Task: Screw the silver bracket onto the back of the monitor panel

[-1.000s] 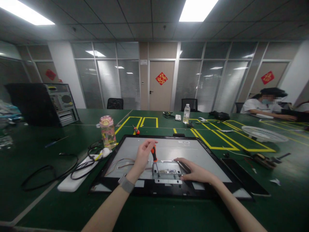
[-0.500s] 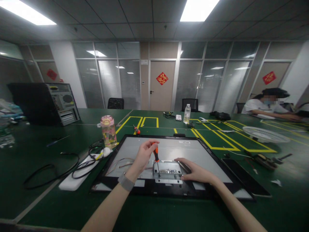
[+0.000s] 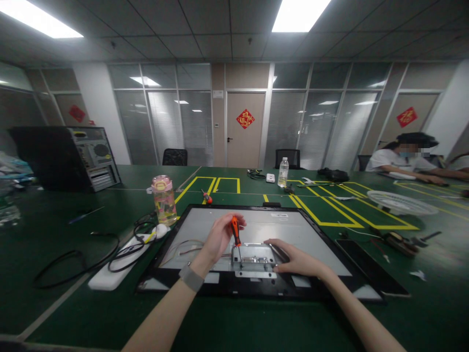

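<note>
My left hand (image 3: 222,238) has its fingertips around the orange-and-black handle of a screwdriver (image 3: 236,231). The screwdriver stands nearly upright, its shaft reaching down to the left side of a silver metal bracket (image 3: 255,275); whether its tip sits in a screw is too small to tell. My right hand (image 3: 295,259) grips the bracket's right side, thumb at the front and fingers over the far edge. Beneath the bracket lies a flat display panel (image 3: 315,244) with a black frame and grey back. Thin wires (image 3: 185,248) run across the panel left of the bracket.
To the left are a white power strip (image 3: 110,275) with black cables, a pink-lidded bottle (image 3: 163,200) and a black computer case (image 3: 54,156). A red screwdriver (image 3: 207,197) lies beyond the panel. A black slab (image 3: 370,269) flanks its right edge. A person (image 3: 395,161) sits far right.
My left fingers have turned and loosened around the screwdriver handle, so more of its orange shows. My right hand keeps its place on the bracket.
</note>
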Available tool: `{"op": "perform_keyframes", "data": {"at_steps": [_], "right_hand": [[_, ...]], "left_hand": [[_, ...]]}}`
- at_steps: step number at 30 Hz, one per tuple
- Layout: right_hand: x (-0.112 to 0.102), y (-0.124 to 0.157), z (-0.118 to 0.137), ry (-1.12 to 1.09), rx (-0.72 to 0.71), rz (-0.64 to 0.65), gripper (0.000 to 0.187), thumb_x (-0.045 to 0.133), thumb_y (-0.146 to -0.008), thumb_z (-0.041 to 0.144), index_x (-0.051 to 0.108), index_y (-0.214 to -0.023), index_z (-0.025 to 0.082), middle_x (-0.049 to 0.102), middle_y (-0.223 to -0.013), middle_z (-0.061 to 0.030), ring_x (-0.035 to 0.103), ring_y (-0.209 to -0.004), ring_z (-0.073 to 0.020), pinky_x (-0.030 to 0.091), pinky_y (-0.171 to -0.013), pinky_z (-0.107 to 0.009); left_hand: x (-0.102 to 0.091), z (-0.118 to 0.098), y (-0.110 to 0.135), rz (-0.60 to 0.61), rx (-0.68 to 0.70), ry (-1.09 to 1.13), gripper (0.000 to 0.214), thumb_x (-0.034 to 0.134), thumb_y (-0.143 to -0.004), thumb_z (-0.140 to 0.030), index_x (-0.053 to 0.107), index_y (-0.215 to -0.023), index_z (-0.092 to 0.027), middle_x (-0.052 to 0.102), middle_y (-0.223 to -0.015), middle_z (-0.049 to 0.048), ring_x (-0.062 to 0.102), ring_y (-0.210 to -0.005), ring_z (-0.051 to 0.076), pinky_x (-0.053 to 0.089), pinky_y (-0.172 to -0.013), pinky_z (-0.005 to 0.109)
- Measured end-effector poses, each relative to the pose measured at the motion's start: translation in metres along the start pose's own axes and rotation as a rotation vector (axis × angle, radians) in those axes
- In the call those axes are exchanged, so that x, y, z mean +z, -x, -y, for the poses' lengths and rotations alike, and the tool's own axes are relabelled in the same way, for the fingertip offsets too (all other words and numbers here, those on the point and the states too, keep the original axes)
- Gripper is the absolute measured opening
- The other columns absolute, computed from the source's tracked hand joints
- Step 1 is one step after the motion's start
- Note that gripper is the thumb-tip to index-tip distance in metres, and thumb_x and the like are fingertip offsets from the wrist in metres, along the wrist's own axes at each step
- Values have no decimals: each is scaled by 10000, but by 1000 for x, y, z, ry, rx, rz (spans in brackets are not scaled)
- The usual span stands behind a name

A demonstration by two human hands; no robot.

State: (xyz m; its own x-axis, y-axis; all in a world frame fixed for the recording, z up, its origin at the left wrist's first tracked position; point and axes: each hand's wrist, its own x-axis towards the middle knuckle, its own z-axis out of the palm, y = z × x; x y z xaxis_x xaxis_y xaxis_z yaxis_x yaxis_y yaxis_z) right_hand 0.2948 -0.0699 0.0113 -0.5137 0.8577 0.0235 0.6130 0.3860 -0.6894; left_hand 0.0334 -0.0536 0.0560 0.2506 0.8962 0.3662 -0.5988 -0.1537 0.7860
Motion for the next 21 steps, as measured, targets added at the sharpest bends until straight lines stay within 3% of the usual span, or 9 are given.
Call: {"op": "perform_keyframes", "data": {"at_steps": [4,11,17,21], "right_hand": [[1,0,-2,-2,-4,-3,768,726,-701,456,432,-1366,209,420,-1440,-96,370,-1324,-309,259,-1134,-429],[0,0,-1,-10,5,1,763,726,-695,418,429,-1369,218,424,-1439,-94,375,-1320,-313,263,-1130,-440],[0,0,-3,-11,-6,-3,764,724,-694,421,430,-1365,205,425,-1438,-100,376,-1320,-312,263,-1128,-436],[0,0,-2,-12,5,0,768,724,-696,413,423,-1368,196,420,-1442,-101,370,-1325,-305,258,-1133,-424]], "left_hand": [[4,-5,1,-15,-38,32,190,714,-731,-244,714,-857,-102,702,-792,82,650,-762,166,487,-766,271],[3,0,1,-86,-60,79,233,826,-611,-227,675,-770,-147,646,-677,-4,606,-586,95,462,-558,184],[8,1,4,-91,-89,180,211,725,-732,-323,691,-800,-126,690,-818,61,647,-719,152,528,-693,273],[10,-2,5,-71,-114,193,221,716,-726,-324,695,-809,-120,708,-804,78,661,-714,170,524,-741,303]]}}
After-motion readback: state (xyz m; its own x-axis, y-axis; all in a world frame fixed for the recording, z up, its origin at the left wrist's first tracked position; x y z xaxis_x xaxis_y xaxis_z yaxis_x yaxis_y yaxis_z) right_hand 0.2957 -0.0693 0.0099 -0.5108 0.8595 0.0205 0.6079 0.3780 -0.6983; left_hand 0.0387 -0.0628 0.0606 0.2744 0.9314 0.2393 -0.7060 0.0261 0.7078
